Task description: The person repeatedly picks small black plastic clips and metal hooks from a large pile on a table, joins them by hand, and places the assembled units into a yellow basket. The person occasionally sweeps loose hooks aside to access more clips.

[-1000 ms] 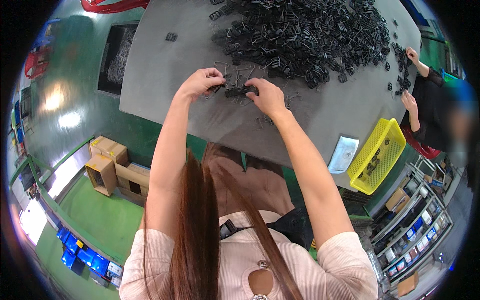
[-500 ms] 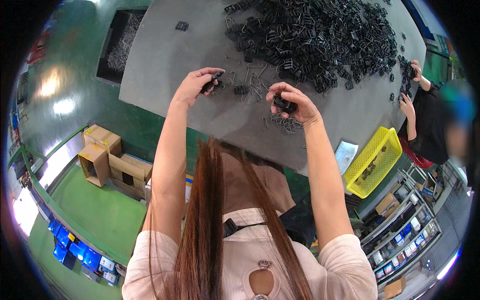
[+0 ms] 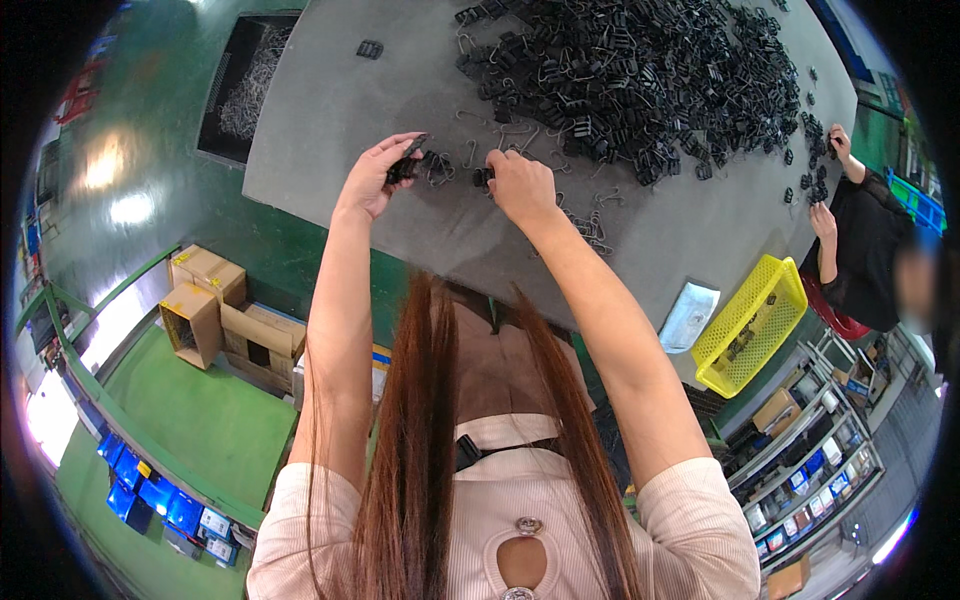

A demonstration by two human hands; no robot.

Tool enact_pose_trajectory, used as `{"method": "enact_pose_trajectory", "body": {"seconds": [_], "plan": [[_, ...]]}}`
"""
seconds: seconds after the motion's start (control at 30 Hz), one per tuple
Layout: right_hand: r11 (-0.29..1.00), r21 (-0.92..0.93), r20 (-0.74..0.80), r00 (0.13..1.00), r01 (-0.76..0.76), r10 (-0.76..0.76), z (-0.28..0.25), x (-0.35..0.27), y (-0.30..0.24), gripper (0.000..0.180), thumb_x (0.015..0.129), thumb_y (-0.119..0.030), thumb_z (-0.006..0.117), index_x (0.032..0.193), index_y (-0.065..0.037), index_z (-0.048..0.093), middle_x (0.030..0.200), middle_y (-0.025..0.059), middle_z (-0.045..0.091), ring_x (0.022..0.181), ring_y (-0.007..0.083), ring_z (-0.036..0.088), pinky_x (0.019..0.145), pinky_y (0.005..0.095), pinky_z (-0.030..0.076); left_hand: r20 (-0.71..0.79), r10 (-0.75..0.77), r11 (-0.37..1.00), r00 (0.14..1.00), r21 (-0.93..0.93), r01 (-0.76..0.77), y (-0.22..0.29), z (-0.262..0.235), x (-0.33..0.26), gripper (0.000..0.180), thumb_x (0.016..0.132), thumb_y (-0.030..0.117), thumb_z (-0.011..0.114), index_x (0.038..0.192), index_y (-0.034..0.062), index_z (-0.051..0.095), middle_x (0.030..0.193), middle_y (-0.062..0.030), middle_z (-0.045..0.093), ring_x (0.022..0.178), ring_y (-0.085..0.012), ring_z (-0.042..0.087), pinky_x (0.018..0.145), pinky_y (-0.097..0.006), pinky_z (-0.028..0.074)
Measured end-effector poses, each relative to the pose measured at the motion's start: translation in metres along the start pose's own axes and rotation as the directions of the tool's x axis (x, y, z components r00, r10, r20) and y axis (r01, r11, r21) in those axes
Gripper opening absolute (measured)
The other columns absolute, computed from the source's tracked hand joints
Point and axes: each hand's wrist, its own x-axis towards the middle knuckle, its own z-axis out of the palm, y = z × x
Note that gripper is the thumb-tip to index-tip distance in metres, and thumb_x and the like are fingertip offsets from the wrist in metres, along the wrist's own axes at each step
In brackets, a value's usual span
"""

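My left hand (image 3: 372, 178) is closed around several small black plastic pieces (image 3: 403, 170) just above the grey table (image 3: 330, 110). Beside its fingertips, more dark pieces with thin wire hooks (image 3: 437, 168) show. My right hand (image 3: 524, 190), back turned up, pinches a small black piece (image 3: 482, 177) at the table; its palm is hidden. Loose metal wire hooks (image 3: 590, 235) lie around and behind the right hand. Farther off spreads a large heap of black pieces with hooks (image 3: 640, 85).
One black piece (image 3: 369, 49) lies alone at the far left. A black crate of wire hooks (image 3: 212, 140) stands beyond the table's left edge. At right are a yellow basket (image 3: 707, 372), a pale blue packet (image 3: 690, 317) and a co-worker (image 3: 860, 250) handling black pieces.
My right hand has swung left toward my left hand, turning from palm-inward with a black cluster to back-up over a piece. My left hand has shifted slightly left.
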Motion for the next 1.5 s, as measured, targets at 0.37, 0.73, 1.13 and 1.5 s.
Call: {"method": "enact_pose_trajectory", "body": {"seconds": [0.37, 0.73, 1.13, 1.5], "plan": [[0.995, -0.037, -0.049, 0.995, 0.088, -0.090, 0.002, -0.010, 0.006, 0.024, 0.079, -0.014, 0.060, 0.101, -0.008, 0.054, 0.090, 0.0122, 0.061, 0.078, 0.0303, 0.064, 0.064, 0.0404, 0.051, -0.159, 0.188, 0.870, 0.969, 0.485, -0.089, -0.025, 0.002, 0.004, 0.016, 0.080, 0.023, 0.067, 0.089, 0.0103, 0.063, 0.076, -0.0017, 0.058, 0.068, -0.0167, 0.059, 0.057, -0.029, 0.047], [0.969, 0.218, 0.009, 0.993, -0.116, 0.117, -0.001, -0.028, 0.027, 0.036, 0.073, -0.021, 0.071, 0.104, -0.011, 0.055, 0.091, 0.0095, 0.063, 0.087, 0.0300, 0.062, 0.074, 0.0414, 0.049, -0.149, 0.232, 0.651, 0.961, 0.758, -0.040, -0.029, 0.016, -0.002, 0.026, 0.079, 0.021, 0.069, 0.100, 0.0084, 0.060, 0.072, -0.0004, 0.055, 0.063, -0.0141, 0.053, 0.056, -0.028, 0.042], [0.934, 0.258, -0.006, 0.966, -0.247, 0.257, 0.019, -0.035, 0.006, 0.037, 0.072, -0.024, 0.074, 0.100, -0.004, 0.059, 0.091, 0.0138, 0.065, 0.083, 0.0316, 0.065, 0.072, 0.0409, 0.051, 0.504, 0.088, 0.969, 0.859, -0.243, 0.044, -0.032, 0.007, -0.035, 0.037, 0.085, 0.024, 0.060, 0.112, 0.0017, 0.052, 0.079, -0.0031, 0.051, 0.065, -0.0133, 0.050, 0.046, -0.022, 0.035], [0.656, 0.502, 0.443, 0.819, -0.564, 0.365, -0.063, -0.095, 0.097, 0.046, 0.065, -0.027, 0.076, 0.103, -0.004, 0.068, 0.095, 0.0131, 0.068, 0.088, 0.0227, 0.066, 0.075, 0.0350, 0.051, 0.596, -0.005, 1.000, 0.803, 0.023, -0.011, -0.051, 0.058, -0.028, 0.041, 0.083, 0.031, 0.063, 0.113, 0.0072, 0.050, 0.100, -0.0055, 0.056, 0.091, -0.0174, 0.058, 0.064, -0.025, 0.051]]}}
